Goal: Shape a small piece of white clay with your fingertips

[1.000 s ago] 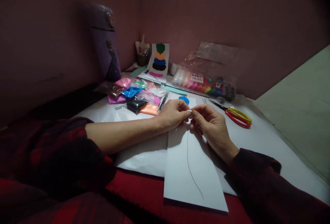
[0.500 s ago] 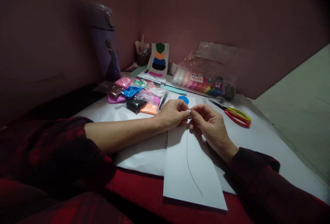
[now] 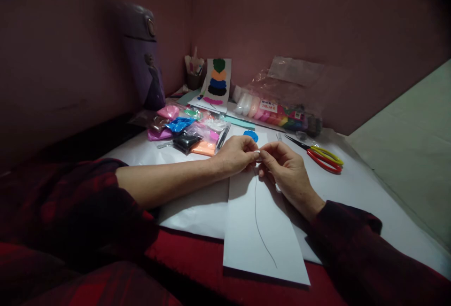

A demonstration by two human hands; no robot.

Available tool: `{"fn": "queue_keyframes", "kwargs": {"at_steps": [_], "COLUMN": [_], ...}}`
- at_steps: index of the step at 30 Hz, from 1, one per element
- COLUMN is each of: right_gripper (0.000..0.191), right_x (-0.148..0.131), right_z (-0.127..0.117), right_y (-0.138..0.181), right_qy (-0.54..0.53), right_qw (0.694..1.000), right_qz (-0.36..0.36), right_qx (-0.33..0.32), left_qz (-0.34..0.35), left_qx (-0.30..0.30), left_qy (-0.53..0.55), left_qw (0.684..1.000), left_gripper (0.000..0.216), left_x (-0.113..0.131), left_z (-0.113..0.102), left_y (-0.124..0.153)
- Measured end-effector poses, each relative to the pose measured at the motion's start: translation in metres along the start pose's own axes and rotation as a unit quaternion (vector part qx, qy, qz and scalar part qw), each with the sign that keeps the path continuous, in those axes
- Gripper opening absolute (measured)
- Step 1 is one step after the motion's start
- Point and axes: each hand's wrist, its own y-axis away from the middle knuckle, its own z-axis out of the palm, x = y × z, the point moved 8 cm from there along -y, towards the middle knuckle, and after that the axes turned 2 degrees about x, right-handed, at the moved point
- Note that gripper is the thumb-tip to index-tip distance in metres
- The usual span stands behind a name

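My left hand (image 3: 238, 156) and my right hand (image 3: 284, 168) meet over a long white sheet of paper (image 3: 260, 231). Between their thumbs and fingertips they pinch a small piece of white modelling clay (image 3: 258, 152). Both hands are closed on it. A thin curved line (image 3: 257, 221) runs down the sheet towards me from beneath the fingers. Just beyond the fingertips, a round patch of blue clay (image 3: 250, 136) sits on the same sheet. The paper's near end hangs past the table's front edge.
Bags of coloured clay (image 3: 186, 142) lie left of the sheet. Scissors (image 3: 322, 155) with red and yellow handles rest on the right. Behind stand a purple bottle (image 3: 143, 61), a card with coloured clay patches (image 3: 218, 82), a pen cup (image 3: 193, 79) and a large clay pack (image 3: 271, 111).
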Motion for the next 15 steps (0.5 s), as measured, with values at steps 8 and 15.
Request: {"fn": "queue_keyframes", "kwargs": {"at_steps": [8, 15], "right_gripper": [0.021, 0.021], "right_x": [0.0008, 0.0027], "right_z": [-0.0010, -0.0009], "right_y": [0.0004, -0.0002], "right_qy": [0.002, 0.001], "right_qw": [1.000, 1.000], "right_qz": [-0.011, -0.012], "right_qx": [-0.004, -0.009], "left_qz": [-0.009, -0.008], "left_qx": [0.000, -0.001], "left_qy": [-0.017, -0.026], "left_qw": [1.000, 1.000], "left_gripper": [0.013, 0.013], "left_x": [0.0010, 0.0006], "left_z": [0.0008, 0.0009], "left_y": [0.0015, 0.0003]}}
